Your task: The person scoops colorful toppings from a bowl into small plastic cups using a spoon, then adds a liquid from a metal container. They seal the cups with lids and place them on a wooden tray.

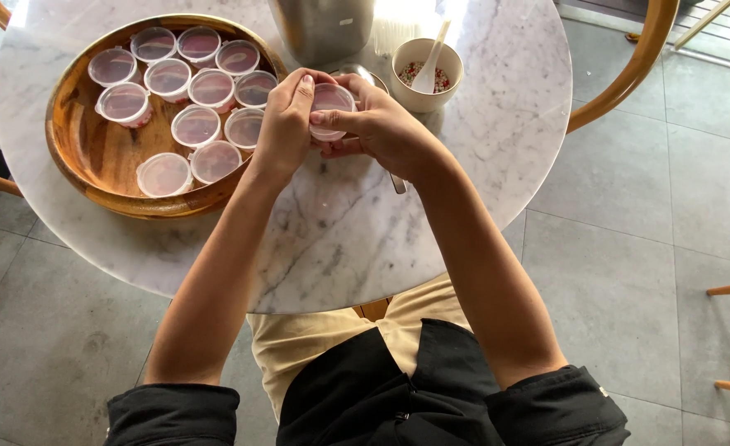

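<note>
Both your hands are up over the round marble surface (340,239), closed around one small plastic cup (330,103) with a clear lid. Your left hand (286,124) pinches the rim with thumb and fingers, and your right hand (381,128) cups the other side. It looks light and thin (the kind that bends if you squeeze), so hold it by the rim, gently. The lid may be slippery. More lidded cups (191,124) sit in the wooden tray (80,157) just beside. A white bowl (414,92) with a spoon (431,59) stands near.
</note>
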